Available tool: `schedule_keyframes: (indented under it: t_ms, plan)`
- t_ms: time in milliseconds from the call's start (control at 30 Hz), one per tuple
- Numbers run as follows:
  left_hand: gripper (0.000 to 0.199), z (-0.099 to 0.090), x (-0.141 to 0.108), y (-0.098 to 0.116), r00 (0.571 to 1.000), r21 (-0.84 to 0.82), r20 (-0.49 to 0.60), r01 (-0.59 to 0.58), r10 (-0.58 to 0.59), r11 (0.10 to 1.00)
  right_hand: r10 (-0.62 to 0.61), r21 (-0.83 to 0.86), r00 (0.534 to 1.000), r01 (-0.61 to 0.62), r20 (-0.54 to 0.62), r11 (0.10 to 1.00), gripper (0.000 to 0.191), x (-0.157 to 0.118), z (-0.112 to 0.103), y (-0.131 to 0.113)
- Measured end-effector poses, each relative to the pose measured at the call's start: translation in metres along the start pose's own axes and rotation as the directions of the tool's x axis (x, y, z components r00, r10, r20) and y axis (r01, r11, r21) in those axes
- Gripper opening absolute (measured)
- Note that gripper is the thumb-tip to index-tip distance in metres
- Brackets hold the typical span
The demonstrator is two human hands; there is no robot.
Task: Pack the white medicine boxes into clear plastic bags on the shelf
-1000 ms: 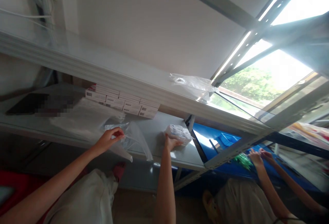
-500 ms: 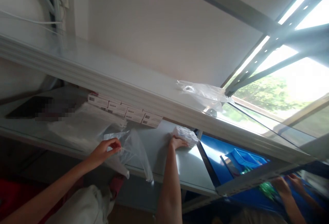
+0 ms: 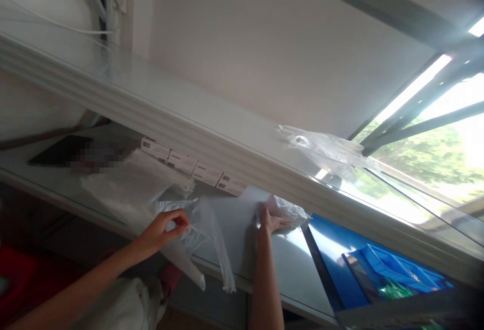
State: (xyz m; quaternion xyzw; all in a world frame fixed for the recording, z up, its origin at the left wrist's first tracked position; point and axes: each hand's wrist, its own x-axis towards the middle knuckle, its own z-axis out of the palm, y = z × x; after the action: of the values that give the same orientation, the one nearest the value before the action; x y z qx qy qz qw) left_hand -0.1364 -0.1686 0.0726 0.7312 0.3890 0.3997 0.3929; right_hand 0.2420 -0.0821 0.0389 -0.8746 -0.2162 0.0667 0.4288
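My left hand (image 3: 171,225) pinches the edge of a clear plastic bag (image 3: 216,241), thumb and fingertips pressed together. The bag hangs down over the front edge of the grey shelf. Farther right, my right hand (image 3: 270,222) grips a shiny, crinkled clear-plastic package (image 3: 293,212) at the back of the shelf; its contents cannot be made out. Left of my left hand lies a pile of translucent plastic bags (image 3: 128,186). Behind the pile and the hanging bag runs a row of white labelled boxes (image 3: 207,172).
An upper shelf edge (image 3: 212,141) crosses above my hands. On that shelf lies another clear plastic bag (image 3: 325,148). A blue surface at the right holds blue trays (image 3: 393,264) and green items (image 3: 397,289). A dark flat object (image 3: 62,151) lies far left.
The view has shifted, so the scene sits farther right. Another person's hands at lower right have gone out of view. The package under my right hand has turned slightly; my left hand still pinches the bag.
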Motion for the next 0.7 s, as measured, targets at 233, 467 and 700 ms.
schedule_keyframes:
  t_ms: [233, 467, 700]
  plan:
    - [0.018, -0.025, 0.007, 0.05, 0.967, 0.213, 0.153, -0.233, 0.203, 0.949, -0.625, 0.531, 0.693, 0.399, 0.359, 0.747, 0.06, -0.117, -0.051, -0.038]
    - [0.013, -0.062, 0.016, 0.115, 0.89, 0.359, 0.349, -0.416, 0.293, 0.835, -0.838, 0.432, 0.188, 0.787, 0.512, 0.44, 0.058, -0.233, -0.131, -0.069]
    - [0.009, -0.081, 0.002, 0.105, 0.889, 0.502, 0.302, -0.456, 0.344, 0.735, -0.746, 0.361, 0.304, 0.729, 0.592, 0.582, 0.06, -0.21, -0.133, -0.066]
